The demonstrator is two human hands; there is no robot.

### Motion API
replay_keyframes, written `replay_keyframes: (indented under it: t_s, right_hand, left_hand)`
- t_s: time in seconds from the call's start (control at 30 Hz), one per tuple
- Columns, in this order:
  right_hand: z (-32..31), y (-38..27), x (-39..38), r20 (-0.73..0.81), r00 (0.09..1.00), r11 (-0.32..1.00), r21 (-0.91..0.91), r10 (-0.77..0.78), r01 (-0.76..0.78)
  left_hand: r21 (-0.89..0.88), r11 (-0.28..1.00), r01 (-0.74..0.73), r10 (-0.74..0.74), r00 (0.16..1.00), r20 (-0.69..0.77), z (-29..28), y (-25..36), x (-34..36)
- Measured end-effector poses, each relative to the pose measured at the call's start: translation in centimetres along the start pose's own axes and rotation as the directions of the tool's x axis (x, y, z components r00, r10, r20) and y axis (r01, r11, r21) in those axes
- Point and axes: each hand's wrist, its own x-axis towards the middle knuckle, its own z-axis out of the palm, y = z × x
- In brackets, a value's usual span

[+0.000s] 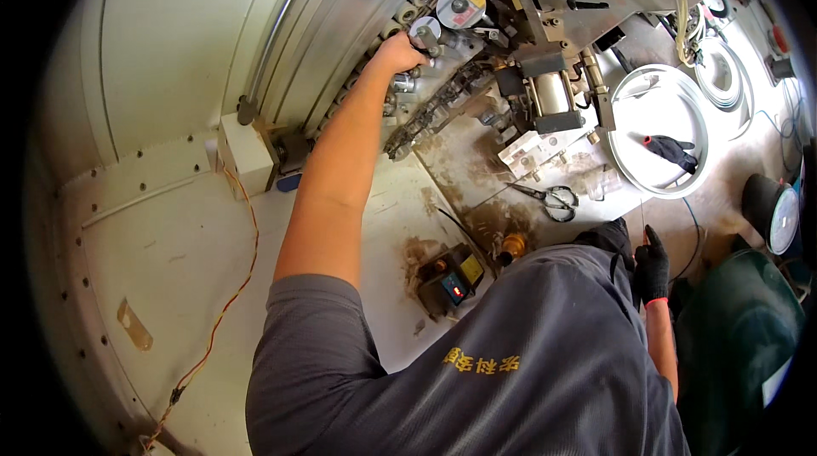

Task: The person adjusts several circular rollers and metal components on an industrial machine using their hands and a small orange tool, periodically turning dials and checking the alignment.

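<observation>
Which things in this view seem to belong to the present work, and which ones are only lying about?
Seemingly part of the work:
bare left hand, reaching into the machine
small pale disc beside that hand
larger labelled disc next to it

Apparently just lying about:
scissors
loose black glove
large white ring around the glove

And here's the person in a dark grey shirt [545, 320], fine-textured, loosely creased across the body! A short left sleeve [311, 320] ends above the elbow, neatly edged. Bright yellow characters [481, 362] stand out on the cloth. Left hand [398, 56], ungloved; right hand [653, 267], in a black glove with a thin red cuff [656, 301]!
</observation>
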Motion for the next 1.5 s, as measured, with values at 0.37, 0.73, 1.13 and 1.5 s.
replay_keyframes:
  t_s: [0.37, 0.73, 1.13, 1.5]
  right_hand:
    - [0.0, -4.5, -0.5, 0.036, 0.985, 0.978, 0.116, 0.169, -0.172]
    - [0.1, -3.7, -0.9, 0.065, 0.984, 0.965, 0.19, 0.168, -0.178]
    - [-2.8, -15.3, -1.5, 0.035, 0.935, 0.918, 0.209, -0.352, 0.338]
    - [10.0, -42.3, 9.4, 0.335, 0.591, 0.516, -0.292, -0.734, 0.805]
  left_hand:
    - [0.079, 0.963, 0.258, -0.245, 0.959, -0.14, 1.6, 2.1, -1.0]
    - [0.101, 0.952, 0.288, -0.276, 0.954, -0.118, 2.0, 2.1, -0.7]
    - [0.074, 0.997, 0.014, -0.008, 0.997, -0.078, 0.1, 0.0, -1.2]
    - [0.131, 0.982, 0.134, -0.108, 0.976, -0.188, -1.2, 1.3, -3.8]
